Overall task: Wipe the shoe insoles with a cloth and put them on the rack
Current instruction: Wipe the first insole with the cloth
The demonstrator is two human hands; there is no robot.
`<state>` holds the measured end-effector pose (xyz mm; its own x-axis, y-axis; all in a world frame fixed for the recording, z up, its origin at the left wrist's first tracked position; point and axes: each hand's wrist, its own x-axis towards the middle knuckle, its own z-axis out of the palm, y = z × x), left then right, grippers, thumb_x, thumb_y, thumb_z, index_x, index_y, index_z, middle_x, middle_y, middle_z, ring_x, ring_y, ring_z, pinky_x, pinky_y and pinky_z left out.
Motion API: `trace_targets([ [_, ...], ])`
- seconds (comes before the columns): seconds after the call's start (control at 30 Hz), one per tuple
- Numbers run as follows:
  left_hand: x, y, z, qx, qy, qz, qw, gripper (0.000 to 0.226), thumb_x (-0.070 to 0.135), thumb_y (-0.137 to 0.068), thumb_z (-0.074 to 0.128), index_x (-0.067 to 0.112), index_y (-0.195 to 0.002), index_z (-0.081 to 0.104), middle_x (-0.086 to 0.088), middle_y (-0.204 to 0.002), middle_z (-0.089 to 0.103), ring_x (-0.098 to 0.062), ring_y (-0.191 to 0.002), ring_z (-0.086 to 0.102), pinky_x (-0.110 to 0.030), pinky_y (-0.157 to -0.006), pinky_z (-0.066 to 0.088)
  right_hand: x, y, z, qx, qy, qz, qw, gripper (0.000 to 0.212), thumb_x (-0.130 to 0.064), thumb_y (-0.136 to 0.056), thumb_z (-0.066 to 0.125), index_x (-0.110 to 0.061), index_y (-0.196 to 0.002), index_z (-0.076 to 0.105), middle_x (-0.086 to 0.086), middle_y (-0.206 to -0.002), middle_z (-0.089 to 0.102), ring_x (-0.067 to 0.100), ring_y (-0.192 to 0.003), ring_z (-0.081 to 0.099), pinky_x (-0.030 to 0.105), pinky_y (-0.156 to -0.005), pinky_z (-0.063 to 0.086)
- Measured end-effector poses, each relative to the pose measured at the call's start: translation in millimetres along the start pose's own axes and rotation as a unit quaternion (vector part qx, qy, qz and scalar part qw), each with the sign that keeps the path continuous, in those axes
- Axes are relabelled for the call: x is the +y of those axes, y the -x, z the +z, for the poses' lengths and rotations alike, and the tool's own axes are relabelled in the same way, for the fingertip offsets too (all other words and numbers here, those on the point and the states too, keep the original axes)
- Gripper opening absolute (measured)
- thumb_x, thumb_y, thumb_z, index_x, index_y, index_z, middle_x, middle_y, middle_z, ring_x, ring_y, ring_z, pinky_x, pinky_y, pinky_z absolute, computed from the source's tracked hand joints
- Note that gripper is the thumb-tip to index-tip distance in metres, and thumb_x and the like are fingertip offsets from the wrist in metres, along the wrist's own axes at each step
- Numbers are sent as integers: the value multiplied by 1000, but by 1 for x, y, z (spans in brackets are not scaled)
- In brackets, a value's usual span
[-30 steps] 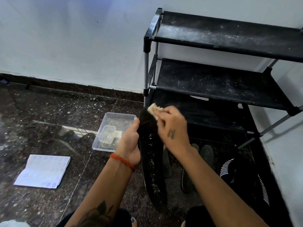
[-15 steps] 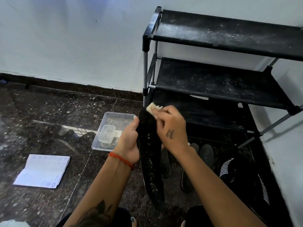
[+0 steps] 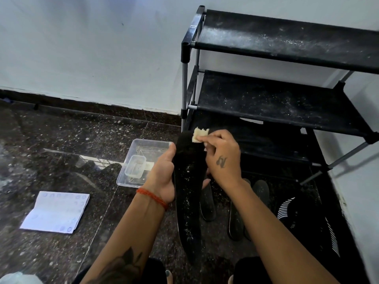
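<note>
My left hand (image 3: 162, 175) grips a long black insole (image 3: 188, 193) by its left edge and holds it upright in front of me; white dust speckles its surface. At the insole's top end my right hand (image 3: 222, 156) pinches a small cream cloth (image 3: 200, 135) and presses it against the insole. Two more dark insoles (image 3: 207, 203) (image 3: 238, 214) lie on the floor just behind, partly hidden by my right forearm. The black shoe rack (image 3: 287, 99) stands at the right against the wall, its shelves dusty.
A clear plastic container (image 3: 141, 160) with a smaller tub inside sits on the dark speckled floor left of my hands. A white paper sheet (image 3: 57, 212) lies further left. A black shoe with white stripes (image 3: 307, 218) rests at the rack's foot.
The cloth stays at the insole's top end, shifting only slightly there. My left hand keeps its grip on the insole.
</note>
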<state>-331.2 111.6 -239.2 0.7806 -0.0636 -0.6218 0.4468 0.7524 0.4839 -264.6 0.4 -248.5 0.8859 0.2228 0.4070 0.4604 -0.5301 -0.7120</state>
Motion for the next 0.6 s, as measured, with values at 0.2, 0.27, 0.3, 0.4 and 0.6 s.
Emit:
trace_targets([
  [0.2, -1, 1, 0, -10, 1, 10, 1000, 67, 63, -93, 23, 11, -110, 63, -17, -98, 71, -31, -84, 69, -50, -84, 46, -10, 0, 2, -117, -77, -5, 990, 28, 6, -80, 58, -11, -95, 74, 4, -96, 68, 7, -87, 59, 1, -80, 39],
  [0.27, 1, 1, -2, -10, 4, 14, 1000, 67, 62, -94, 22, 10, -103, 64, -17, -92, 72, -31, -76, 71, -49, -84, 45, -8, -2, -4, -174, -83, -32, 981, 30, 6, -75, 58, -14, -88, 76, 1, -91, 71, 11, -86, 63, 14, -82, 47],
  [0.3, 2, 1, -3, -6, 1, 15, 1000, 68, 62, -94, 22, 10, -102, 64, -17, -92, 72, -31, -74, 71, -49, -84, 45, -5, -2, -7, -182, -57, -32, 981, 34, 8, -72, 57, -17, -85, 76, -1, -90, 71, 13, -87, 63, 21, -82, 49],
  [0.4, 5, 0, -4, -2, -4, 8, 1000, 69, 63, -94, 23, 8, -110, 62, -22, -105, 68, -37, -90, 66, -52, -88, 44, 7, -7, -12, -60, 48, 20, 997, 37, 9, -72, 56, -20, -84, 75, -2, -91, 71, 18, -92, 58, 21, -77, 43],
  [0.6, -2, -1, -1, -10, -11, -11, 1000, 66, 61, -94, 26, 10, -114, 62, -18, -109, 66, -34, -96, 62, -55, -90, 43, -1, -4, 0, -60, -43, 47, 996, 36, 6, -82, 56, -13, -111, 68, 1, -103, 67, 7, -93, 58, 0, -81, 36],
])
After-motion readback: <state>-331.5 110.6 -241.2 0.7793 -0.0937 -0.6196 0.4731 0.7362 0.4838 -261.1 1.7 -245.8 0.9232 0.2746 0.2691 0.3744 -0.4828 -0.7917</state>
